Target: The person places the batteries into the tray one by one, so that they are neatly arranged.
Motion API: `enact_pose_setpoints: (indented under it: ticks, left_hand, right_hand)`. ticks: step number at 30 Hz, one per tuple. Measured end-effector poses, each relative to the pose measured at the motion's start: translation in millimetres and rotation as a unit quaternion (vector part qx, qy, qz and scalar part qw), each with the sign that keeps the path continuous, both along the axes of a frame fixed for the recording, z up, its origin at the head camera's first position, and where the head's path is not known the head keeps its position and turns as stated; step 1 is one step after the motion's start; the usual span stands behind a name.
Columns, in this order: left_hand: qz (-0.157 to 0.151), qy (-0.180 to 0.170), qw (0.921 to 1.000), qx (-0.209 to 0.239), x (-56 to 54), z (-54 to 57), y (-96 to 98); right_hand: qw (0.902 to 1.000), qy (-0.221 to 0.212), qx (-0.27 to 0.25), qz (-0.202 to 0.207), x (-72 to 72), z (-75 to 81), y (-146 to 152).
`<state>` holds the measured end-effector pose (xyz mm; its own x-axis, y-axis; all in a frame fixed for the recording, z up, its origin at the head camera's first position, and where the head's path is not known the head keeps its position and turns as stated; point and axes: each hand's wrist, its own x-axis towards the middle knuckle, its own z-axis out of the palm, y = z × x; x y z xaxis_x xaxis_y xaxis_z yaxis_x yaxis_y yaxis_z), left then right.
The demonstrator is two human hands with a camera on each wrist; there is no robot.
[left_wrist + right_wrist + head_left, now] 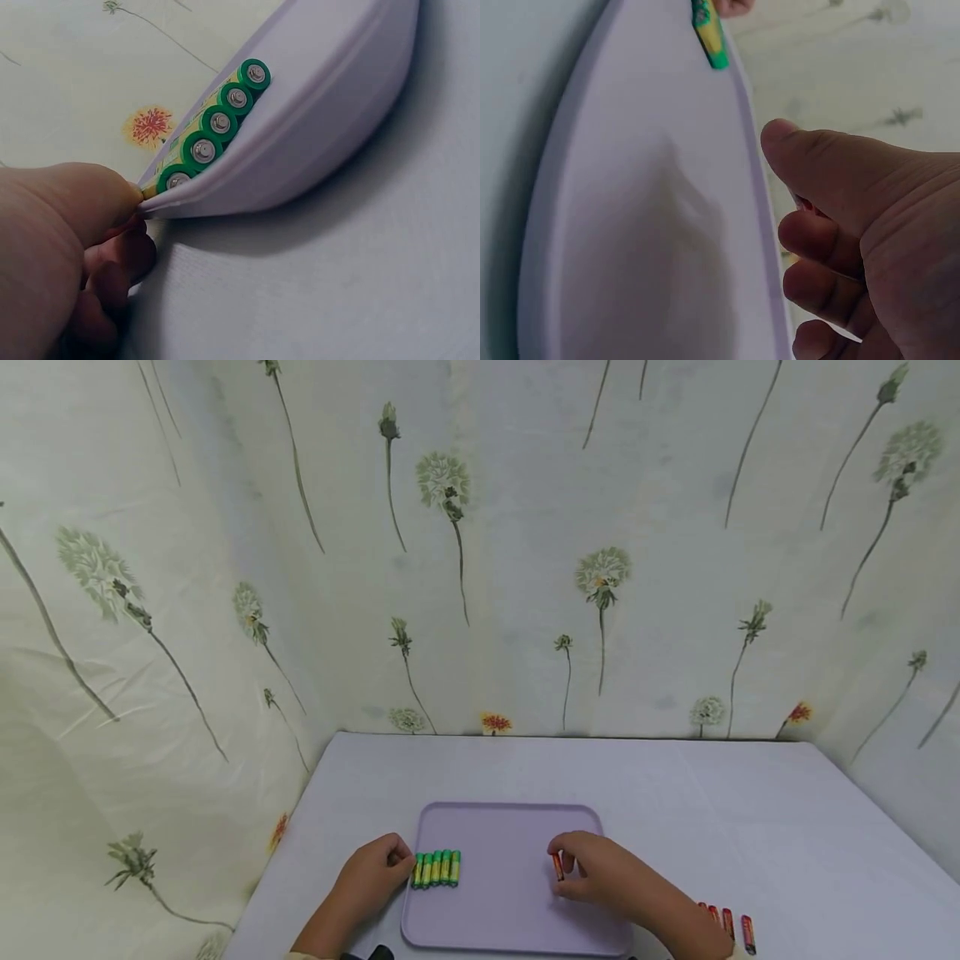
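Observation:
A row of several green-and-yellow batteries lies side by side at the left edge of a pale purple tray. My left hand pinches the tray's left rim beside the row; in the left wrist view its thumb touches the rim close to the nearest battery. Over the right part of the tray, my right hand holds a red battery between thumb and fingers. The right wrist view mostly hides that battery behind the hand.
More red batteries lie on the white table right of the tray, partly covered by the right forearm. A dandelion-print cloth hangs behind the table. A dark object shows at the bottom edge near the left wrist.

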<state>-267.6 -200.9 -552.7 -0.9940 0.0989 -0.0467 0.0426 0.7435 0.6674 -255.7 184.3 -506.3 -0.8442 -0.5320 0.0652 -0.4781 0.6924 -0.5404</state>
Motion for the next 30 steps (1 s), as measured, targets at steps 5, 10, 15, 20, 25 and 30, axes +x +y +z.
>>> enact_pose_setpoints:
  ticks: [5, 10, 15, 20, 25, 30]
  left_hand:
    - [0.001, -0.005, 1.0, 0.003, 0.3, 1.7, -0.3]
    - [-0.002, -0.005, 1.0, 0.004, 0.7, 1.9, -0.4]
    - [-0.004, 0.001, 1.0, 0.006, 0.4, 1.7, -1.0]
    - [-0.01, 0.006, 0.9999, 0.003, -0.3, 1.5, -0.8]
    - [-0.008, 0.002, 1.0, 0.002, 0.1, 4.0, 0.1]
    - [-0.007, 0.005, 1.0, -0.001, 1.0, 3.7, 0.1]
  right_hand:
    - [0.9994, 0.007, 0.015, 0.029, -6.0, -3.8, -32]
    - [0.9989, -0.01, 0.025, 0.04, -11.3, -5.4, -55]
    - [0.9973, -0.025, 0.048, 0.049, -19.0, -11.8, -71]
    - [0.9961, -0.029, 0.067, 0.05, -24.0, -17.5, -81]
    - [0.9947, -0.029, 0.084, 0.051, -26.3, -13.9, -93]
    - [0.9935, -0.041, 0.091, 0.054, -29.7, -11.9, -107]
